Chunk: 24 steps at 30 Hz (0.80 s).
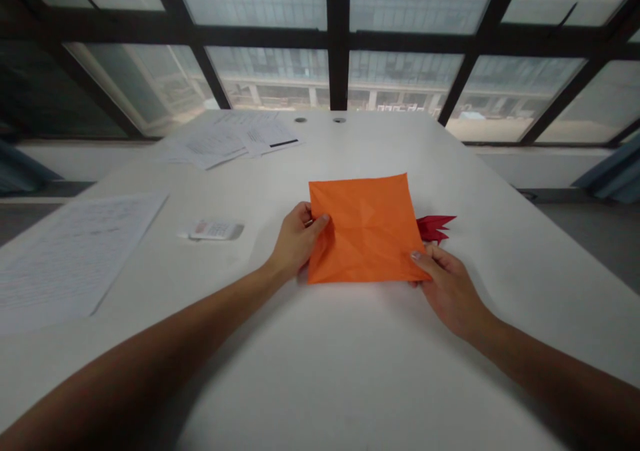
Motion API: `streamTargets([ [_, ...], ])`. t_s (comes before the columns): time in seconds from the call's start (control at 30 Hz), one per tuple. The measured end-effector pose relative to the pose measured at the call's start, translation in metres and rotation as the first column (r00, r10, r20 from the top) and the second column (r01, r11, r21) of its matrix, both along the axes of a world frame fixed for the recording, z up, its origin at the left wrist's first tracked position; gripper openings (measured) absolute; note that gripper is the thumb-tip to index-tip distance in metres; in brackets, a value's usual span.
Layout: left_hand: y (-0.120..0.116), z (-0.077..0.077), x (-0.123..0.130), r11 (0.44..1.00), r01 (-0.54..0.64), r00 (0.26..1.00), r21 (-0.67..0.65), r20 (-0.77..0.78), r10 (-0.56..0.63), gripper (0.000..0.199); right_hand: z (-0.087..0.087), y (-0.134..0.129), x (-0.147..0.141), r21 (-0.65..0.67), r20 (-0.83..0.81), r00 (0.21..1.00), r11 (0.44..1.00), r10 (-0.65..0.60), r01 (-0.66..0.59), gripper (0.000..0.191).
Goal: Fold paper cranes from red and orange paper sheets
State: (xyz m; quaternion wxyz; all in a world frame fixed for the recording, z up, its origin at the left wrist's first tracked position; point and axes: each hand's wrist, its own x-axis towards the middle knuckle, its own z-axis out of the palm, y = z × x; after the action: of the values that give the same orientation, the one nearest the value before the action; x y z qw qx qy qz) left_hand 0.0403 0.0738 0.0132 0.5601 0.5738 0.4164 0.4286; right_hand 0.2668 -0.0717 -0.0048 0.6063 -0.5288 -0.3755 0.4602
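An orange sheet of paper, roughly square and marked with faint creases, is held up over the white table. My left hand pinches its left edge, thumb on the front and fingers behind. At the lower right corner, my right hand grips the sheet in the same way, with its thumb across the front. A red folded paper piece with pointed ends shows just past the sheet's right edge; part of it is hidden behind the orange paper.
On the white table, a small white bottle-like item lies left of my hands. A written sheet rests at the far left, and several printed papers overlap toward the back. Dark-framed windows stand beyond the table's far edge.
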Motion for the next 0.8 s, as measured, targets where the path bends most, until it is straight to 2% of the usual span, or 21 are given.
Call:
streamTargets([
  [0.1, 0.014, 0.002, -0.012, 0.998, 0.001, 0.993, 0.06, -0.114, 0.006, 0.041, 0.001, 0.0, 0.003, -0.066, 0.168, 0.984, 0.997, 0.06, -0.05, 0.038],
  [0.17, 0.019, 0.008, -0.019, 0.993, -0.018, 0.981, 0.118, -0.191, 0.041, 0.053, 0.002, 0.0, 0.005, -0.101, 0.304, 0.947, 0.992, 0.104, -0.077, 0.039],
  [0.23, 0.016, 0.017, -0.023, 0.942, -0.066, 0.94, 0.328, -0.296, 0.169, 0.062, 0.004, 0.0, 0.005, -0.111, 0.427, 0.892, 0.987, 0.152, -0.115, 0.04],
  [0.27, 0.012, 0.022, -0.024, 0.86, -0.059, 0.893, 0.507, -0.358, 0.272, 0.061, 0.004, -0.001, 0.004, -0.102, 0.483, 0.859, 0.985, 0.168, -0.136, 0.04],
  [0.3, 0.007, 0.026, -0.024, 0.735, -0.003, 0.83, 0.679, -0.408, 0.38, 0.054, 0.004, -0.002, 0.002, -0.088, 0.539, 0.824, 0.984, 0.175, -0.152, 0.04],
  [0.33, 0.001, 0.029, -0.022, 0.635, 0.09, 0.79, 0.767, -0.443, 0.423, 0.045, 0.004, -0.004, 0.0, -0.079, 0.591, 0.787, 0.984, 0.175, -0.16, 0.04],
  [0.37, -0.006, 0.031, -0.02, 0.566, 0.218, 0.776, 0.795, -0.493, 0.393, 0.036, 0.003, -0.005, -0.001, -0.058, 0.631, 0.759, 0.985, 0.161, -0.161, 0.042],
  [0.4, -0.013, 0.03, -0.016, 0.516, 0.375, 0.765, 0.77, -0.572, 0.298, 0.03, 0.002, -0.007, -0.003, -0.037, 0.661, 0.736, 0.986, 0.146, -0.163, 0.045],
  [0.43, -0.019, 0.028, -0.012, 0.469, 0.529, 0.725, 0.707, -0.664, 0.184, 0.033, 0.001, -0.009, -0.004, -0.034, 0.668, 0.731, 0.987, 0.141, -0.159, 0.048],
  [0.47, -0.025, 0.024, -0.009, 0.431, 0.63, 0.675, 0.647, -0.73, 0.109, 0.045, 0.0, -0.011, -0.005, -0.024, 0.659, 0.744, 0.992, 0.109, -0.124, 0.05],
  [0.53, -0.033, 0.013, -0.003, 0.418, 0.725, 0.585, 0.548, -0.81, 0.045, 0.075, -0.001, -0.013, -0.003, 0.076, 0.64, 0.768, 0.997, -0.027, -0.028, 0.053],
  [0.6, -0.039, 0.002, -0.001, 0.457, 0.777, 0.49, 0.433, -0.872, -0.008, 0.087, 0.0, -0.015, 0.002, 0.244, 0.684, 0.709, 0.97, -0.172, -0.001, 0.046],
  [0.67, -0.047, -0.005, -0.001, 0.504, 0.796, 0.417, 0.334, -0.907, -0.058, 0.091, 0.003, -0.015, 0.007, 0.417, 0.727, 0.619, 0.907, -0.297, -0.055, 0.029],
  [0.73, -0.058, -0.006, -0.002, 0.531, 0.791, 0.398, 0.304, -0.915, -0.068, 0.094, 0.005, -0.017, 0.011, 0.509, 0.772, 0.519, 0.846, -0.368, -0.157, 0.015],
  [0.8, -0.072, -0.003, -0.003, 0.536, 0.782, 0.411, 0.317, -0.909, -0.062, 0.097, 0.004, -0.019, 0.011, 0.509, 0.83, 0.419, 0.808, -0.369, -0.296, 0.022],
])
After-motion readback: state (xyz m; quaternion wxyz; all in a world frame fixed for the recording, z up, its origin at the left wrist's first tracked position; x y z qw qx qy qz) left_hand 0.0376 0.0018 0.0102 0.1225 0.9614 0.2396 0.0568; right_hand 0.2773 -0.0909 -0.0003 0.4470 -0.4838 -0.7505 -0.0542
